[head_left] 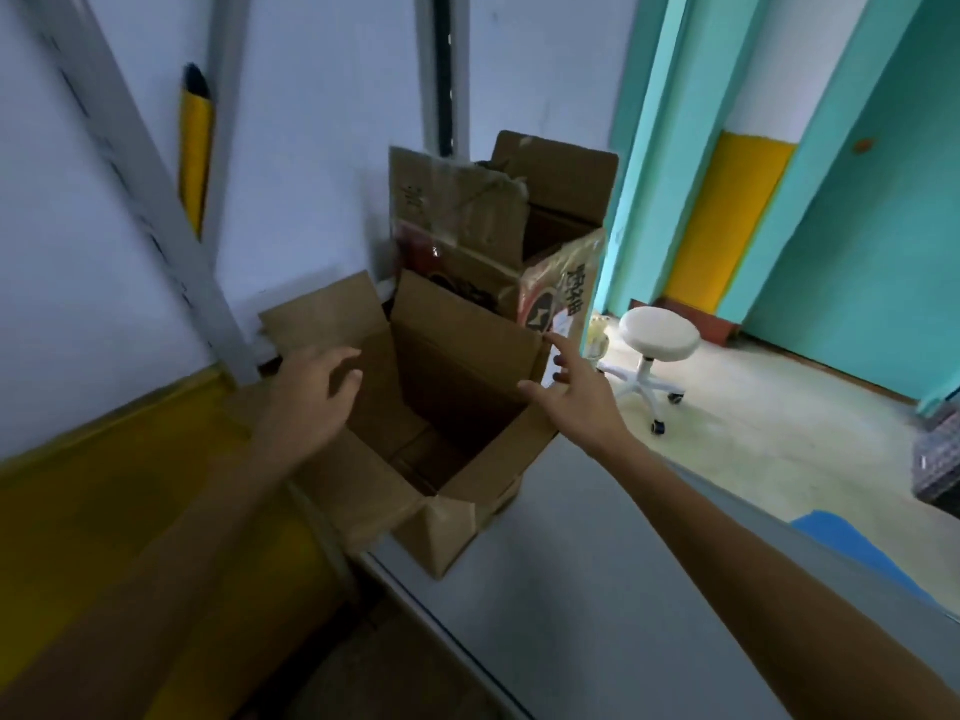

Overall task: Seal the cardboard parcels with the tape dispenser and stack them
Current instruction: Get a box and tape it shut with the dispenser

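Parcel [457, 433] unsealed on grey table [597, 589]; left hand [311, 392], right hand [576, 387] spread; stool [660, 335] beyond.

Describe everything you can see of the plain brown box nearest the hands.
The plain brown box is corrugated cardboard, unsealed, with its top flaps open: the far one is upright and the near ones sag outward. Inside it looks dark and empty, with the bottom flaps showing. It stands upright on the grey table, in front of a taller printed box. The left hand hovers at its left flap and the right hand reaches its right rim; contact is unclear.
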Available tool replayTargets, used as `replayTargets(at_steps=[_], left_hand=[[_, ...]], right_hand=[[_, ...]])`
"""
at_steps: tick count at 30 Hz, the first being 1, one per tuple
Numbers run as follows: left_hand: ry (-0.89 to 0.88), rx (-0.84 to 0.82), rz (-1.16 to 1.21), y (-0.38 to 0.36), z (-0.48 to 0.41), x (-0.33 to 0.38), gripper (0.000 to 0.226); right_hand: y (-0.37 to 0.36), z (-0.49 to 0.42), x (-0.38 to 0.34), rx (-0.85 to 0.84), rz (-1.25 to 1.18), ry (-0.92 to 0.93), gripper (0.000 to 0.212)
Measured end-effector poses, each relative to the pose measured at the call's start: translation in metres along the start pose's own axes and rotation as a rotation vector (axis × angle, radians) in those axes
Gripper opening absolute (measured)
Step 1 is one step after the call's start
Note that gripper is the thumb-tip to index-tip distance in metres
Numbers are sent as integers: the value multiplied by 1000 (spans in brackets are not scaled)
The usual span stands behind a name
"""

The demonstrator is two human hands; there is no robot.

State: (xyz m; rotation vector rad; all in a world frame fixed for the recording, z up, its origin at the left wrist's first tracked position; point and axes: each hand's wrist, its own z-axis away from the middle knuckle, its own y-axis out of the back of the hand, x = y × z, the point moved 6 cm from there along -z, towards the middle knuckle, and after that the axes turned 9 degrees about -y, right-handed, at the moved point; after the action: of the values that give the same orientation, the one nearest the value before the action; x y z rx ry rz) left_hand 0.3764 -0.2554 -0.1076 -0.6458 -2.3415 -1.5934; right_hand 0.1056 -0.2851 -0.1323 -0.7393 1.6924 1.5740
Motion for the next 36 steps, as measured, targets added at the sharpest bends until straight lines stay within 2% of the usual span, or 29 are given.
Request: replayTargets(at_steps=[4,9,12,15,17,19,20,21,23,25,27,31,34,36], left_hand=[[35,-58,-100,-4,5,-44,26],[-56,-114,-42,-18,9,-41,21],[-86,-136,-39,-24,15,-35,19],[-113,-181,-2,-26,24,-25,20],[-114,-125,18,-21,35,-15,20],[-98,92,-23,-9,50,-5,20],[8,204,-33,-7,61,-10,33],[200,254,40,-4,75,-13,51],[527,290,387,-15,104,-19,75],[661,249,679,-31,125,-8,70],[653,227,806,-36,139,12,60],[576,221,893,-37,153,43,64],[538,197,926,-41,161,66,67],[517,169,951,-49,164,82,67]], right_hand=[[-2,-18,-5,3,-161,-86,49],[-7,-15,-9,19,-122,-77,39],[-5,-1,-12,39,-54,-7,27],[7,16,-12,74,9,28,23],[19,27,-7,83,20,12,22],[29,38,2,84,35,-12,18],[34,45,7,88,37,-26,17],[40,51,12,93,34,-40,18],[50,66,21,104,22,-64,21],[60,82,30,112,7,-93,27],[72,98,40,105,-33,-130,35],[94,133,62,58,-143,-184,50],[113,161,75,91,-124,-175,39],[130,174,89,181,-165,-207,27]])
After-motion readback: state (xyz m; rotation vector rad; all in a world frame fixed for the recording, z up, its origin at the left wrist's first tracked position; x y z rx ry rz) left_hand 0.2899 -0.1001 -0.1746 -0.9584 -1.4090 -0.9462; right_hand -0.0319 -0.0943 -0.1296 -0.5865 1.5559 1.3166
